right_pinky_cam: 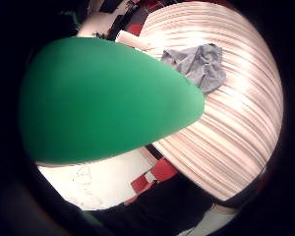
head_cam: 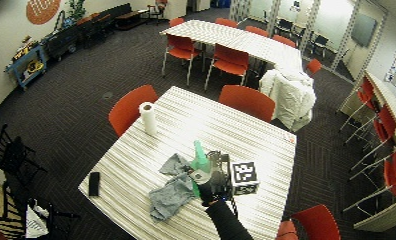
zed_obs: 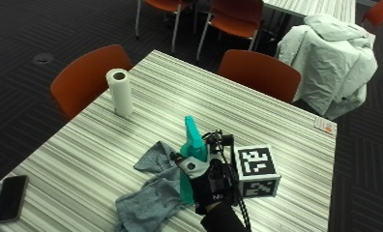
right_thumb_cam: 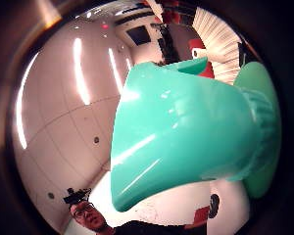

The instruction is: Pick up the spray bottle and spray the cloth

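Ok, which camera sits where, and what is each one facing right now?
Little finger palm view: faces the green spray bottle, grey cloth on the table behind; no hand shows.
Thumb palm view: faces the bottle's head; no hand shows.
Outside view: above the table, looking down at the gloved right hand gripping the bottle.
Wide outside view: higher, whole room.
All four share the bottle.

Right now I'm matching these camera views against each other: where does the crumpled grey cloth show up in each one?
Little finger side palm view: crumpled grey cloth on the striped table, beyond the green spray bottle.
Thumb side palm view: not in it.
Outside view: cloth beside the gloved right hand.
Wide outside view: cloth on the table.
Shared landmark: the green bottle.
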`<state>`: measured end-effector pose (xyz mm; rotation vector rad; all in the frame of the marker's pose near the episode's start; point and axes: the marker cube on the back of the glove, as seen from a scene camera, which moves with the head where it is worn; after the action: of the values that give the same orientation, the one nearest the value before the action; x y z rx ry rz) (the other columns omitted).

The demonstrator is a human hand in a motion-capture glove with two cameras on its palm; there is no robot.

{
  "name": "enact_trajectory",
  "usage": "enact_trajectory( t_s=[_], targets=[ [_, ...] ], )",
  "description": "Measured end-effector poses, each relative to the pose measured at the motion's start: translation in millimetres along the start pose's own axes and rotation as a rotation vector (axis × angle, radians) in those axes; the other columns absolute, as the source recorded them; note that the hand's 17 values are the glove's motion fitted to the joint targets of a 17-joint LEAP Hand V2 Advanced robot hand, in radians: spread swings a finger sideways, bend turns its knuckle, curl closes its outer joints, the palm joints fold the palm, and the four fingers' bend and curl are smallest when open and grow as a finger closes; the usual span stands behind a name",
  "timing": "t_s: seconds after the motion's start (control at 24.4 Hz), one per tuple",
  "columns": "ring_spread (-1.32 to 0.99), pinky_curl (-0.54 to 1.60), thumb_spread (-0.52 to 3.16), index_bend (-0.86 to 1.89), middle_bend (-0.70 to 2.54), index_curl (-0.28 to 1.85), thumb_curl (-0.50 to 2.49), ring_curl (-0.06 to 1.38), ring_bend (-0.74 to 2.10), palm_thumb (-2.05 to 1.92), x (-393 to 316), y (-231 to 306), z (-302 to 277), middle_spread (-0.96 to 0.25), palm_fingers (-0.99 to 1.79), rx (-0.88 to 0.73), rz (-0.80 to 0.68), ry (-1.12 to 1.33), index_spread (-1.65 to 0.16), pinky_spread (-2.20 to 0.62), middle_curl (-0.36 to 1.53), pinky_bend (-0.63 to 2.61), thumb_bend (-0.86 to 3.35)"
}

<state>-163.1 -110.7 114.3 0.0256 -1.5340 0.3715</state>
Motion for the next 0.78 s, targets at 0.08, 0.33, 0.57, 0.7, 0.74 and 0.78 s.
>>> enact_trajectory(
  t_s=[0.08,0.33,0.57,0.7,0.74,0.78],
  targets=[
    [-0.12,0.21,0.71,0.18,0.36,0.48,0.68,0.42,0.48,1.11,2.2,-1.1,-0.7,-0.06,0.72,-0.002,0.014,0.007,-0.22,0.09,0.5,0.14,-0.02],
    [-0.12,0.22,0.71,0.17,0.36,0.48,0.68,0.42,0.47,1.11,29.3,-19.4,-0.7,-0.06,0.73,-0.021,0.193,0.099,-0.22,0.09,0.5,0.15,-0.02],
    [-0.11,0.24,0.68,0.16,0.35,0.47,0.69,0.43,0.47,1.11,77.2,-31.7,4.9,-0.05,0.76,-0.117,0.566,0.265,-0.21,0.08,0.51,0.17,-0.02],
    [-0.1,0.24,0.68,0.16,0.35,0.47,0.69,0.43,0.47,1.11,104.4,-26.2,1.4,-0.04,0.77,-0.165,0.738,0.359,-0.2,0.08,0.51,0.17,-0.02],
    [-0.1,0.25,0.67,0.16,0.34,0.47,0.69,0.43,0.47,1.11,112.0,-23.3,-0.3,-0.04,0.77,-0.179,0.786,0.387,-0.2,0.08,0.51,0.17,-0.03],
    [-0.1,0.25,0.67,0.16,0.34,0.47,0.69,0.44,0.47,1.11,118.7,-20.2,-2.0,-0.04,0.77,-0.192,0.833,0.411,-0.2,0.08,0.51,0.17,-0.03]
  ],
)
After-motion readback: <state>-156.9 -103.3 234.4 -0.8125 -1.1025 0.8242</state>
